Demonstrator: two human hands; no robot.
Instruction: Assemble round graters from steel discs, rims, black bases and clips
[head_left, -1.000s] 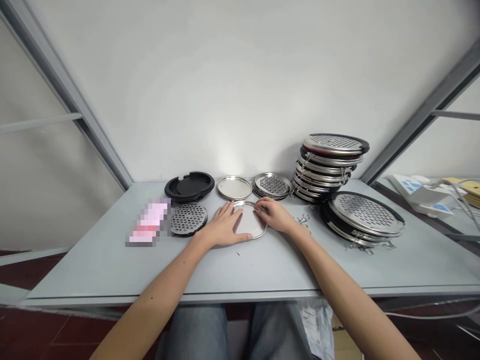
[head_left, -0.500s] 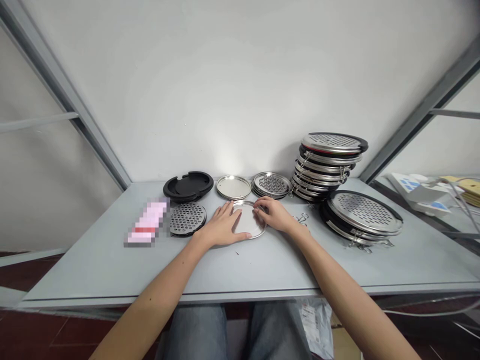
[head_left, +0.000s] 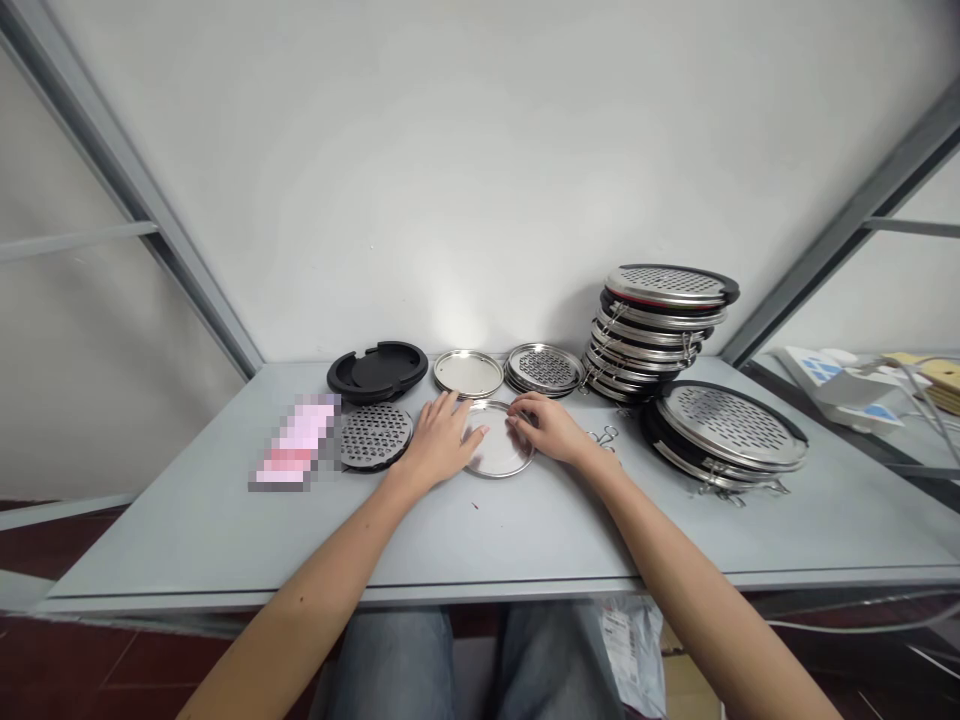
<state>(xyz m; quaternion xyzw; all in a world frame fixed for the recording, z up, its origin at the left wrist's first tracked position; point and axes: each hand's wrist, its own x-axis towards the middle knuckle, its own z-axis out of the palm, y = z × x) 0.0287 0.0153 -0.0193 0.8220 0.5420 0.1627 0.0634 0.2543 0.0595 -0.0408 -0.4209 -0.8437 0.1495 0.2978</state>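
A shallow round metal plate (head_left: 499,455) with a raised rim lies flat on the table in front of me. My left hand (head_left: 441,440) is over its left edge, open, with fingers stretched and the thumb apart. At the right edge of the plate is my right hand (head_left: 553,428), its fingers loosely bent over the rim and apart from the thumb; its grip looks loose. Just left of my left hand is a perforated metal disc (head_left: 375,436) on a dark base. Several binder clips (head_left: 604,437) lie beside my right wrist.
Behind are a black round holder (head_left: 379,370), plain metal plates (head_left: 469,372) and perforated discs (head_left: 544,369). A tall stack of clipped disc assemblies (head_left: 656,335) stands back right, with a lower clipped stack (head_left: 727,430) nearer. A pixelated pink item (head_left: 296,445) lies left.
My left hand has shifted slightly left and its thumb has drawn back, baring more of the plate. My right hand stays nearly the same.
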